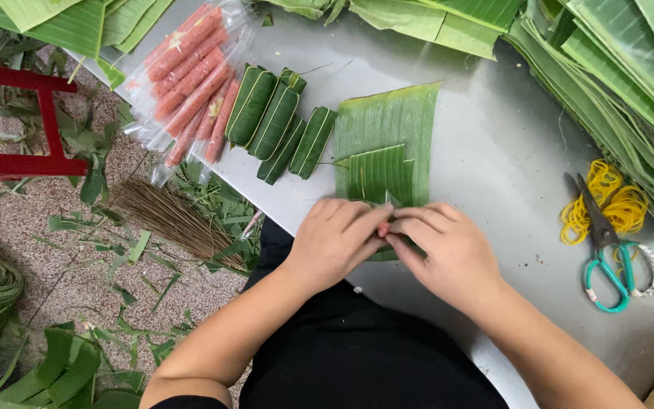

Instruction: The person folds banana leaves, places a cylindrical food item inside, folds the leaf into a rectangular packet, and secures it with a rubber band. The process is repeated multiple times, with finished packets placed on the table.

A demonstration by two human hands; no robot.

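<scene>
Between the fingertips of both hands sits a pink sausage (384, 227), pinched from each side by the left hand (334, 241) and right hand (448, 254). Just beyond the fingers lies a banana leaf (387, 140); wrapped rolls (275, 125) are further out.

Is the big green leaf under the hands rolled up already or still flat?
Mostly flat. The banana leaf lies spread on the table; only its near edge is hidden under the left hand and right hand.
</scene>
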